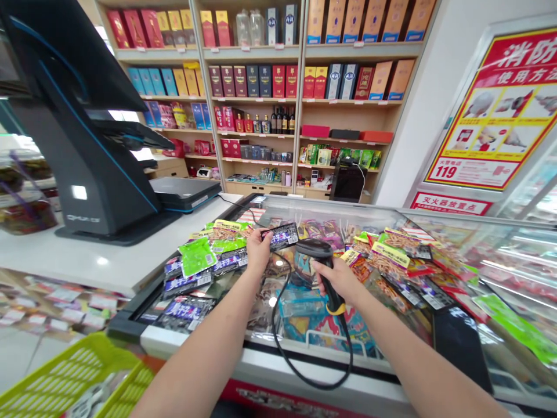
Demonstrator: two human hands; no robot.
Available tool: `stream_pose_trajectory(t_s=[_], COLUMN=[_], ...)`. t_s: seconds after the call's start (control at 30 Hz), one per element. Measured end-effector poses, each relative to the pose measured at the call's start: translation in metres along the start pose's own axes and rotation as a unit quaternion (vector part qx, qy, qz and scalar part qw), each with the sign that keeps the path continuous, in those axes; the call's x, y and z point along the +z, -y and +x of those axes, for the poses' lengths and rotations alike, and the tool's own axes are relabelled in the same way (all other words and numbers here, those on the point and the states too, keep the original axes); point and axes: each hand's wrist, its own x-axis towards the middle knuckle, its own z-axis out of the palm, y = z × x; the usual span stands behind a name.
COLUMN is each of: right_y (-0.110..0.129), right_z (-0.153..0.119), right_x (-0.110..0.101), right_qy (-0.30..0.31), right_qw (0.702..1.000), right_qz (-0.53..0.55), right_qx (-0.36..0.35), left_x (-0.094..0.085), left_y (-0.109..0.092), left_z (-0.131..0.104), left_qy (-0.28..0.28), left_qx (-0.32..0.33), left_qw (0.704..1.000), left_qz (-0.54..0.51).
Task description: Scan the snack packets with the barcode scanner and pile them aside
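My left hand (258, 249) pinches the left end of a black snack packet (282, 237) above the glass freezer top. My right hand (334, 278) is wrapped round the handle of a black barcode scanner (314, 248), whose head is close to the packet's right end. The scanner's cord loops down over the freezer's front edge. Left of my left hand lie black packets (186, 312) and green packets (197, 256). On the right is a pile of snack packets (390, 255), brown, red and black.
A dark point-of-sale terminal (93, 151) stands on the white counter (102, 264) at the left. A yellow-green basket (65, 371) is at the lower left. Shelves (256, 54) of boxes and bottles line the back wall. Jars (26, 212) sit at the far left.
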Motion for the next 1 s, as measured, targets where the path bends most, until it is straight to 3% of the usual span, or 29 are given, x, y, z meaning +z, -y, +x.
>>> stream_pose_trajectory(t_s=[0.53, 0.7, 0.83, 0.93, 1.0], right_y=[0.001, 0.009, 0.019, 0.026, 0.029], right_z=[-0.001, -0.003, -0.004, -0.005, -0.008], right_x=[-0.001, 0.0, -0.004, -0.019, -0.036], right_qy=[0.0, -0.01, -0.018, -0.034, -0.063], right_qw=[0.999, 1.0, 0.999, 0.997, 0.995], right_qz=[-0.031, -0.011, 0.032, 0.062, 0.072], right_qx=[0.011, 0.022, 0.016, 0.015, 0.008], left_x=[-0.003, 0.001, 0.031, 0.073, 0.106], left_y=[-0.006, 0.004, 0.007, -0.002, -0.011], left_z=[-0.001, 0.001, 0.001, -0.005, -0.013], left_qy=[0.021, 0.004, 0.044, 0.095, 0.134], left_qx=[0.023, 0.0, -0.103, -0.171, -0.167], left_qw=[0.999, 1.0, 0.99, 0.965, 0.961], left_qz=[0.038, 0.026, -0.086, -0.173, -0.173])
